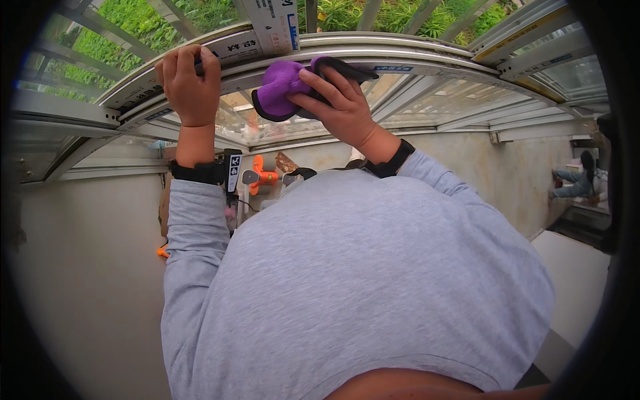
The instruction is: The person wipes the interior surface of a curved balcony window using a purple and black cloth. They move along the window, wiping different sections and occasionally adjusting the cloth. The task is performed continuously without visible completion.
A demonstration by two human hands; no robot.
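Note:
My right hand [340, 102] holds a purple cleaning cloth [281, 85] with black edging, bunched under the fingers. The cloth lies against the aluminium window frame [385, 54], which crosses the upper view in a bent line. Further left, my left hand [190, 85] is curled over the same frame, fingers bent around its rail. A small dark piece shows by the left thumb; what it is I cannot tell. Printed film with writing [275, 25] covers parts of the frame near both hands.
Metal bars [367, 17] stand outside, with green plants [330, 12] beyond. Window glass [450, 100] lies below the frame. An orange bladed object [262, 175] sits low behind my left wrist. At far right, blue trouser legs [572, 184] seem to belong to another person.

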